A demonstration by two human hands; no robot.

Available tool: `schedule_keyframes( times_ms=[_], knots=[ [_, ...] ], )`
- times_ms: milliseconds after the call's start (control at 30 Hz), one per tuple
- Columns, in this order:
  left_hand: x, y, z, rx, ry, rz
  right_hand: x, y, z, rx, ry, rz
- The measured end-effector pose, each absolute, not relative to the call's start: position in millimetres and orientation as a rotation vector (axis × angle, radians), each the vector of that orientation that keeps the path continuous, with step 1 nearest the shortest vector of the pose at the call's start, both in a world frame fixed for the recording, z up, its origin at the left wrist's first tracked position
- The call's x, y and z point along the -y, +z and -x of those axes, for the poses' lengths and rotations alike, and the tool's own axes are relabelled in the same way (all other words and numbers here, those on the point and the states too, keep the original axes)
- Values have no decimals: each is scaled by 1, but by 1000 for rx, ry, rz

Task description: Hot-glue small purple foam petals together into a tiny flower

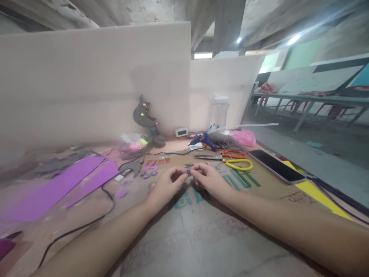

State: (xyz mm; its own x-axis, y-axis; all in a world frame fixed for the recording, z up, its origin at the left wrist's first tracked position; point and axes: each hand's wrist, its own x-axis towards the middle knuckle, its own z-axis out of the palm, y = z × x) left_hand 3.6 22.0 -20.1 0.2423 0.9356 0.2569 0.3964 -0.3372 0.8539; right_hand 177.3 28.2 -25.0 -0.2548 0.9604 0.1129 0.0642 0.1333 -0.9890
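Observation:
Fingertips pinched, my left hand [170,182] and my right hand [209,180] meet over the cardboard sheet [201,227]. Between them is a small dark greyish piece [188,173], mostly covered by the fingers; its kind cannot be made out. Several small purple cut-out shapes [150,171] lie left of my left hand, and a purple flower-like cut-out [120,193] lies nearer to me. Beyond my right hand are scissors [210,157] with orange and yellow handle loops. A blue glue gun [201,140] rests farther back.
Purple sheets [60,188] and grey scraps lie at left, near a black cable [83,225]. A dark crescent-shaped ornament [144,115] stands at the back. Grey yarn [227,141], a clear bottle [219,113], a phone [276,166] and yellow sheet [319,194] are at right.

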Motion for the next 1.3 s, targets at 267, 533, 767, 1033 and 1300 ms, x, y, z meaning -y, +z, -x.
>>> schedule_keyframes(
  times_ms=[267,533,767,1033,1300],
  knots=[
    [-22,-21,-3,-1189,990,-1842,-27,-24,-177,1500,1322,1017],
    [-20,-18,-3,-1176,988,-1825,-29,-17,-181,1579,1324,1058],
    [-24,-19,-1,-1241,1041,-1788,-27,-13,-184,1568,1341,1004],
    [-24,-20,-2,-1180,1013,-1769,-29,-17,-183,1587,1262,1038],
    [-23,-17,-2,-1157,1043,-1753,-29,-18,-185,1730,1144,1097]
  ],
)
